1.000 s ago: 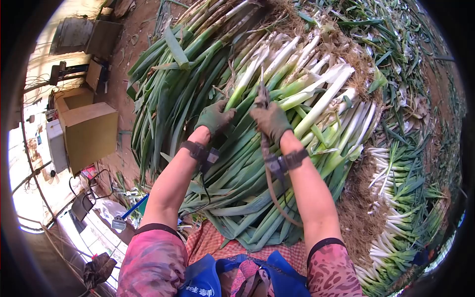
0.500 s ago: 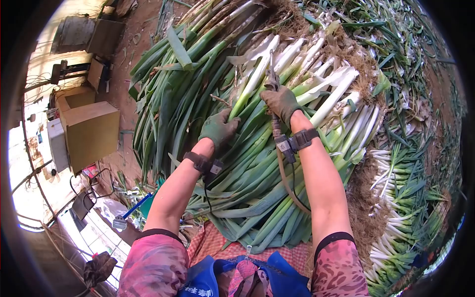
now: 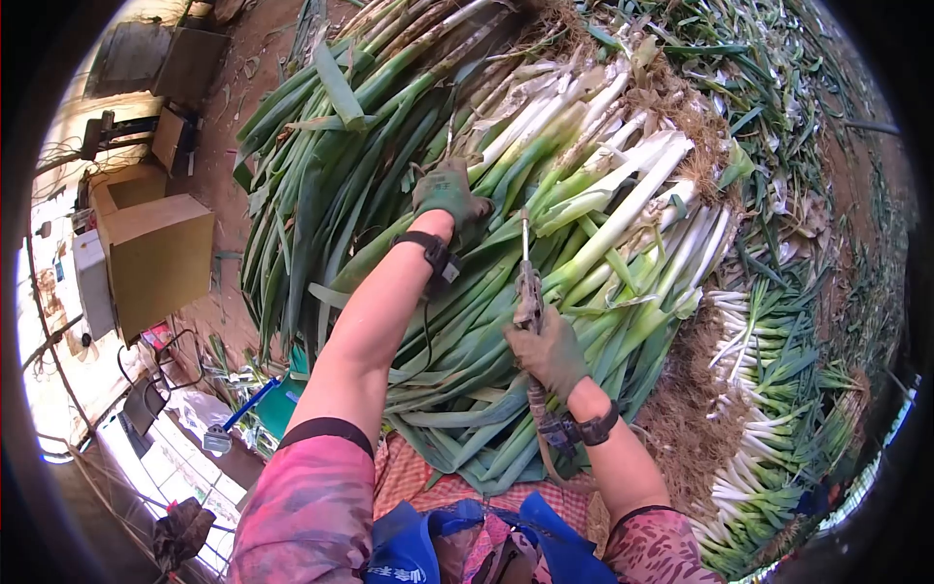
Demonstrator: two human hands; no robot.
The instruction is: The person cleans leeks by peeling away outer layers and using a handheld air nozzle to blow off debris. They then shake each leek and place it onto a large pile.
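A large heap of leeks (image 3: 486, 321) lies before me, green leaves toward me and white stalks with roots toward the far right. My left hand (image 3: 449, 193), in a dark green glove, reaches over the heap with its fingers curled round a leek (image 3: 501, 146) near the stalks; the fingertips are partly hidden. In my gloved right hand (image 3: 547, 352) is an air blow gun (image 3: 527, 292), its thin nozzle pointing up and away over the leeks. A hose (image 3: 540, 428) runs down from its handle.
Trimmed leeks with white ends (image 3: 749, 457) lie in a row at right, beside a mass of brown roots (image 3: 676, 419). Leaf scraps (image 3: 778, 88) cover the far right ground. Cardboard boxes (image 3: 161, 263) and a blue-handled tool (image 3: 248, 404) stand or lie at left.
My left hand has moved up and slightly right, over the stalks. My right hand has drawn the blow gun down toward me, away from the white stalks.
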